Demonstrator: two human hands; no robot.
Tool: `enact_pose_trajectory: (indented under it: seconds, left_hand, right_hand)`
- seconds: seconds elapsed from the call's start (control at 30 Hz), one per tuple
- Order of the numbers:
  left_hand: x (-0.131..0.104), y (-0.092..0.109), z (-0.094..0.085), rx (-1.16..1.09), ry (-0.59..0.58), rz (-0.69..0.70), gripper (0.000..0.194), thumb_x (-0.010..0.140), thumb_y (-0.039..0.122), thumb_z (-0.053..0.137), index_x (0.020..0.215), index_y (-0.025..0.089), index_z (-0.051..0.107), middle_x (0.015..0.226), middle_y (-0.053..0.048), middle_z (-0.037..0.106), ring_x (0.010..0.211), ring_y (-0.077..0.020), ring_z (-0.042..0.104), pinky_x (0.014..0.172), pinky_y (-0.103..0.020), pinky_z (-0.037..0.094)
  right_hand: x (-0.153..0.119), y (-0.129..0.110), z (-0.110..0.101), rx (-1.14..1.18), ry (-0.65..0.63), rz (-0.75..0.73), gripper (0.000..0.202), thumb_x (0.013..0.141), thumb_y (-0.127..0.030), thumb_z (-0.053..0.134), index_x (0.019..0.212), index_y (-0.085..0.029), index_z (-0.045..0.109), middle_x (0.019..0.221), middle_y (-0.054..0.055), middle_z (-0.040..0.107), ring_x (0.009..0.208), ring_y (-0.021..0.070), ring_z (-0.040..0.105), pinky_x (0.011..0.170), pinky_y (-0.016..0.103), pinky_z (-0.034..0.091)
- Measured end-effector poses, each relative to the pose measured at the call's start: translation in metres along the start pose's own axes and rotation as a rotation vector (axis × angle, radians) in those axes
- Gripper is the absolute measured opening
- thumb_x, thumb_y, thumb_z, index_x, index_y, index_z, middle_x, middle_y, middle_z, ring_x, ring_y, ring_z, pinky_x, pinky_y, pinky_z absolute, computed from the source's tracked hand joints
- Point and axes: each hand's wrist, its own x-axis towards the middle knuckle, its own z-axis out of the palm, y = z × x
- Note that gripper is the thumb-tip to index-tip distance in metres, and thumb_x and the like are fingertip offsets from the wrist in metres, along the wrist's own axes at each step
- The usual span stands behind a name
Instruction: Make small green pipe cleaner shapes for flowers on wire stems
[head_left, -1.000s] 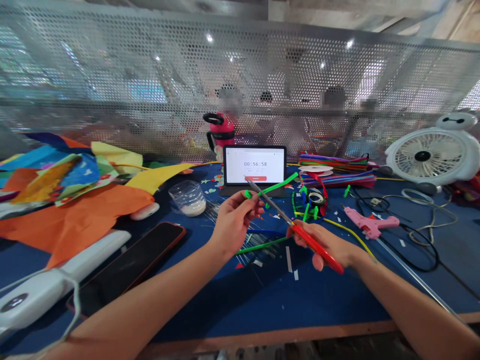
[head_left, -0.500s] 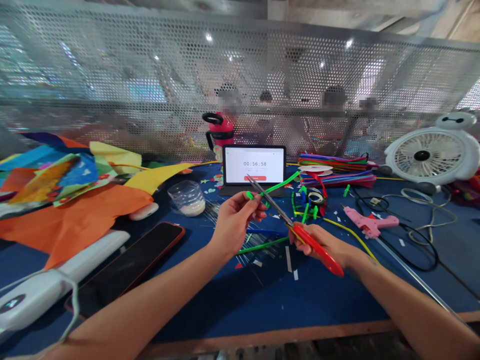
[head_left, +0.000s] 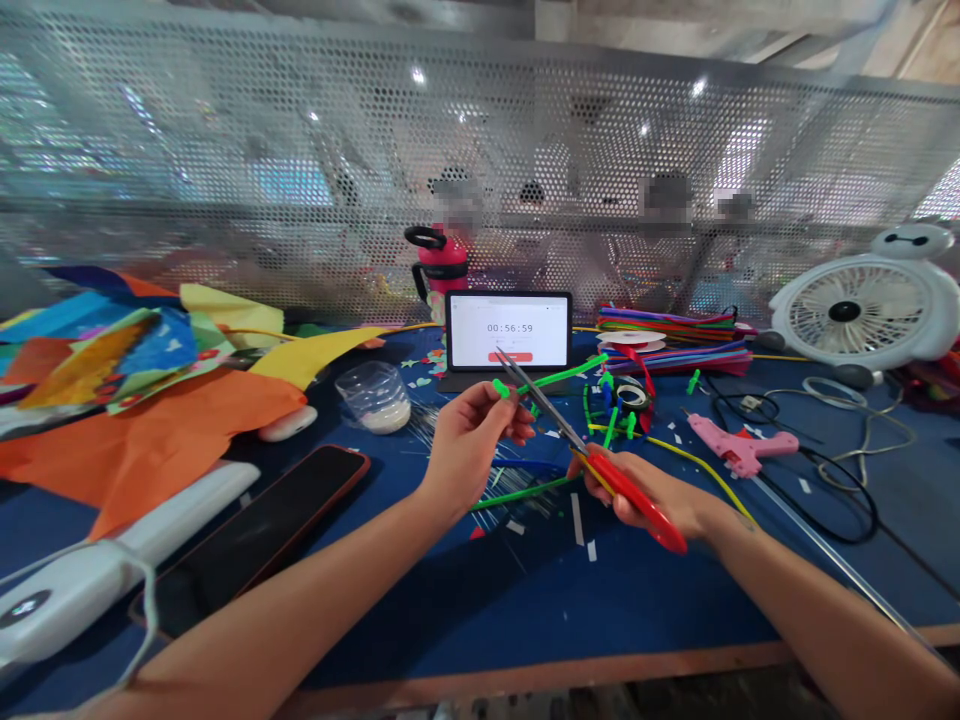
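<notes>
My left hand (head_left: 474,435) pinches a bright green pipe cleaner (head_left: 566,374) near its bent end, with the longer part stretching to the upper right. My right hand (head_left: 634,485) grips red-handled scissors (head_left: 637,505). Their blades point up and left, crossing the pipe cleaner beside my left fingertips, and look slightly parted. Below my hands, another green pipe cleaner (head_left: 521,493) and a blue one lie on the blue table (head_left: 480,620) among thin clear strands. Short green pieces (head_left: 611,428) lie beyond my right hand.
At the back stand a tablet (head_left: 510,325) and a pink bottle (head_left: 442,265). Left are colored sheets (head_left: 165,430), a phone (head_left: 262,530) and a clear cup (head_left: 375,400). Right are a pink glue gun (head_left: 739,443), pipe cleaner bundles (head_left: 675,355) and a fan (head_left: 847,310).
The free end of the held green pipe cleaner has tipped slightly down and to the right. The scissors and both hands have barely shifted.
</notes>
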Motion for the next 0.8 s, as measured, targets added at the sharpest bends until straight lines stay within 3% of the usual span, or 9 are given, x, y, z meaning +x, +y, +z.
enact_pose_trajectory:
  seconds: [0.2,0.37,0.5,0.8]
  left_hand:
    - [-0.0021,-0.0003,0.0009,-0.007,-0.015,-0.003,0.016,0.071,0.027,0.069,0.071,0.015,0.058,0.059,0.000,0.063,0.048,-0.0078,0.057,0.048,-0.018,0.045]
    - [-0.0025,-0.0009,0.0003,0.004,-0.023,-0.003,0.015,0.072,0.027,0.069,0.073,0.015,0.059,0.060,0.000,0.063,0.049,-0.0081,0.057,0.048,-0.019,0.046]
    - [-0.0023,-0.0014,0.0000,0.006,-0.024,-0.001,0.014,0.072,0.026,0.068,0.073,0.016,0.059,0.060,0.000,0.063,0.050,-0.0083,0.058,0.049,-0.018,0.046]
    - [-0.0030,0.0005,0.0021,-0.019,-0.018,-0.025,0.018,0.070,0.028,0.070,0.072,0.016,0.058,0.060,0.001,0.063,0.050,-0.0084,0.059,0.050,-0.018,0.046]
  right_hand:
    - [0.0015,0.0052,0.0028,0.027,0.001,-0.024,0.060,0.082,-0.070,0.031,0.103,-0.015,0.047,0.069,-0.001,0.045,0.056,0.0101,0.036,0.052,0.024,0.032]
    - [0.0043,0.0025,0.0051,0.095,0.044,0.053,0.037,0.088,-0.052,0.041,0.092,-0.016,0.052,0.068,-0.001,0.046,0.057,0.0097,0.037,0.051,0.022,0.031]
    - [0.0058,-0.0026,0.0043,0.073,0.054,0.088,0.035,0.088,-0.049,0.040,0.088,-0.016,0.054,0.066,-0.002,0.044,0.056,0.0094,0.034,0.049,0.022,0.030]
    - [0.0055,-0.0032,0.0081,0.103,0.080,0.173,0.027,0.088,-0.041,0.044,0.075,-0.018,0.046,0.059,-0.004,0.036,0.053,0.0085,0.029,0.048,0.023,0.026]
